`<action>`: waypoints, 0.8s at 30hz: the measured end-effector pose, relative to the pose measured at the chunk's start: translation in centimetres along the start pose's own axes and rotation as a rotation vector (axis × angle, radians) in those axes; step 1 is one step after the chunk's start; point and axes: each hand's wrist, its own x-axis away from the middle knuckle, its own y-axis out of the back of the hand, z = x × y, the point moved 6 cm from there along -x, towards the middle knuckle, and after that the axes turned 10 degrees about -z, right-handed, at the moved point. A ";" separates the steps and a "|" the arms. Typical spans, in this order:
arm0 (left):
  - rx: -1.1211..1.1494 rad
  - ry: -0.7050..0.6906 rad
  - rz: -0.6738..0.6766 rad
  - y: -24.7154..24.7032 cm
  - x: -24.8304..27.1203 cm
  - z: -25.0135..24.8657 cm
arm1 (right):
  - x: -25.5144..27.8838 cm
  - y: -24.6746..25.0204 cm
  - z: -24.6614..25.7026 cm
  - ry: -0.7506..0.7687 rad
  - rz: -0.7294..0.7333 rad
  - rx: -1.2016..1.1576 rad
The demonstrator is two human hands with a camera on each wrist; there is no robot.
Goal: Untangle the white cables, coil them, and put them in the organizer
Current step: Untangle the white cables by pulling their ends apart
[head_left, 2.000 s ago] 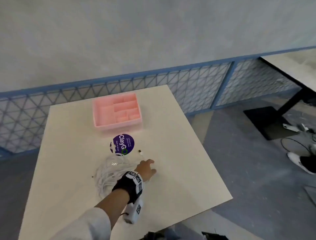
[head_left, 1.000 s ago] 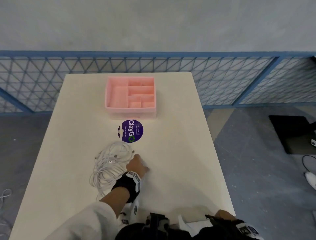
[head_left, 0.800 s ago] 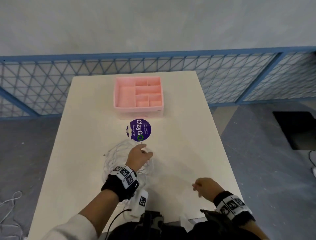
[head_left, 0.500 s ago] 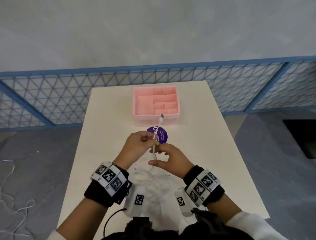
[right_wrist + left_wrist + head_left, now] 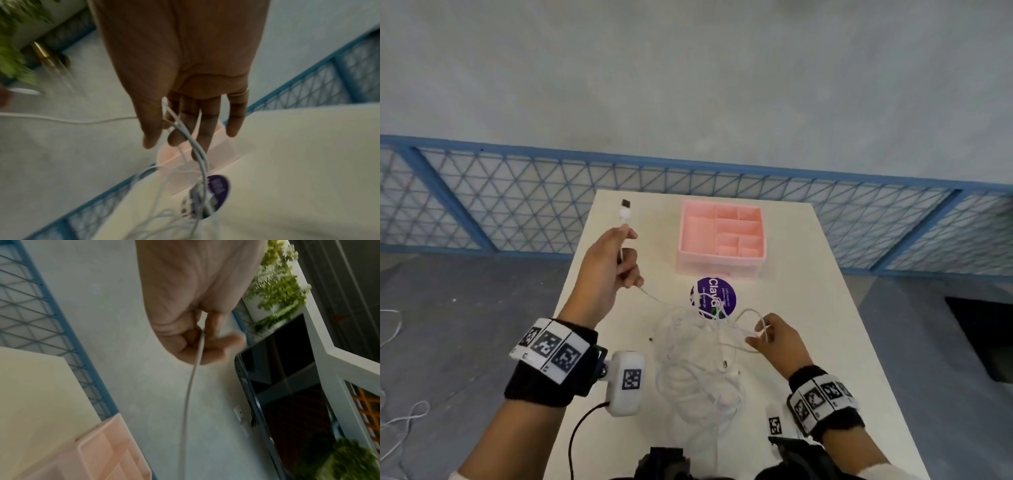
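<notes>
A tangle of white cables (image 5: 693,373) lies on the white table (image 5: 825,342), near its front. My left hand (image 5: 625,253) is raised over the table's left side and grips one cable just below its USB plug (image 5: 626,209), which points up. That cable (image 5: 187,402) runs taut from my fist (image 5: 197,344) down to the tangle. My right hand (image 5: 760,334) is at the tangle's right edge and pinches a loop of strands (image 5: 200,155) between thumb and fingers (image 5: 174,138). The pink organizer (image 5: 722,240) stands at the far end, its compartments empty.
A round purple sticker (image 5: 714,298) lies between the organizer and the tangle. A blue mesh fence (image 5: 517,212) runs behind the table, with a grey wall above it. More white cable (image 5: 400,414) lies on the grey floor at the left.
Half a second ago both hands held the cable end together over the sticker. Now my left hand has pulled the plug end up and left, and my right hand has dropped to the tangle's right.
</notes>
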 end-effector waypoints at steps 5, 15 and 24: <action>-0.164 0.007 0.068 -0.2 0.2 0.6 | -1.3 4.0 -1.9 -0.095 -0.248 0.332; 0.121 0.109 0.251 -6.4 3.1 3.0 | 3.9 -3.5 10.8 0.436 0.360 -0.111; -0.060 -0.146 -0.341 9.8 -4.5 0.0 | -0.5 -0.8 -6.3 0.045 0.379 0.350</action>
